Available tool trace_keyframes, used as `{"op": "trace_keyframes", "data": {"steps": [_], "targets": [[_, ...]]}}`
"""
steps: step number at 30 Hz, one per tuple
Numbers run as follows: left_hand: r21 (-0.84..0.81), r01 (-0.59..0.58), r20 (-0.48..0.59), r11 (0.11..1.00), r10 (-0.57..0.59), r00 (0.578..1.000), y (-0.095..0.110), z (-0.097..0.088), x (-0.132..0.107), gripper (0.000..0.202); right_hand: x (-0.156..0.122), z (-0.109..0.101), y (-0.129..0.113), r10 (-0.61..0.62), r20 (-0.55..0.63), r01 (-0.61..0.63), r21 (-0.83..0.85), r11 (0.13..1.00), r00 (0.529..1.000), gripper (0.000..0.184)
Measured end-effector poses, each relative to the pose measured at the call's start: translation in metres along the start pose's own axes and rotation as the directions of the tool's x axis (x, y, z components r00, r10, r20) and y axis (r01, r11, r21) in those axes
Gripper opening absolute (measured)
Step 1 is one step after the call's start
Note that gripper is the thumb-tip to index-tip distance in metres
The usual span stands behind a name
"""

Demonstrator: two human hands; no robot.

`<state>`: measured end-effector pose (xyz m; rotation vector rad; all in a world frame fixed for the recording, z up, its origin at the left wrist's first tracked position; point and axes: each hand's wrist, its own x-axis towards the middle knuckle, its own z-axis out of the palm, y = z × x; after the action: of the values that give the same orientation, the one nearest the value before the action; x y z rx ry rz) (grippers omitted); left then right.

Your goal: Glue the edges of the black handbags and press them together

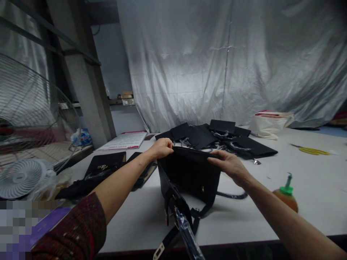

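A black handbag stands on the white table in front of me, its mouth facing me and its dark inside showing. My left hand pinches the far upper edge at the bag's left corner. Toward the right end of that same edge, my right hand grips with the thumb at the front and fingers over the top. A plastic-wrapped handle hangs from the near side toward me, beside a strap with a gold-coloured metal end. Another wrapped handle sticks out on the right.
Black bag pieces are heaped at the back. More black bags lie left, near a small white fan and a large wire fan guard. Right are yellow-handled scissors, a green-capped bottle and a white cloth bundle.
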<state>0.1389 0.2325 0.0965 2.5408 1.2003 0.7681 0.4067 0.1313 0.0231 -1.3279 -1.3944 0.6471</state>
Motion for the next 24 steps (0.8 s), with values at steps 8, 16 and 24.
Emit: {"op": "trace_keyframes", "data": {"steps": [8, 16, 24], "targets": [[0.031, 0.022, -0.013, 0.999, -0.021, 1.0, 0.001, 0.001, 0.0, 0.007, 0.007, 0.006, 0.0, 0.005, -0.014, -0.005, 0.004, 1.0, 1.0, 0.049], [0.087, 0.044, -0.044, 0.995, -0.04, 0.998, 0.003, 0.002, -0.001, 0.01, 0.009, 0.01, -0.003, -0.067, -0.042, 0.054, -0.247, 0.967, 0.997, 0.04], [0.123, 0.091, -0.072, 0.988, -0.082, 0.994, 0.003, 0.002, -0.003, 0.008, 0.018, 0.009, -0.026, -0.117, 0.02, 0.111, -0.512, 0.852, 0.993, 0.024]]}}
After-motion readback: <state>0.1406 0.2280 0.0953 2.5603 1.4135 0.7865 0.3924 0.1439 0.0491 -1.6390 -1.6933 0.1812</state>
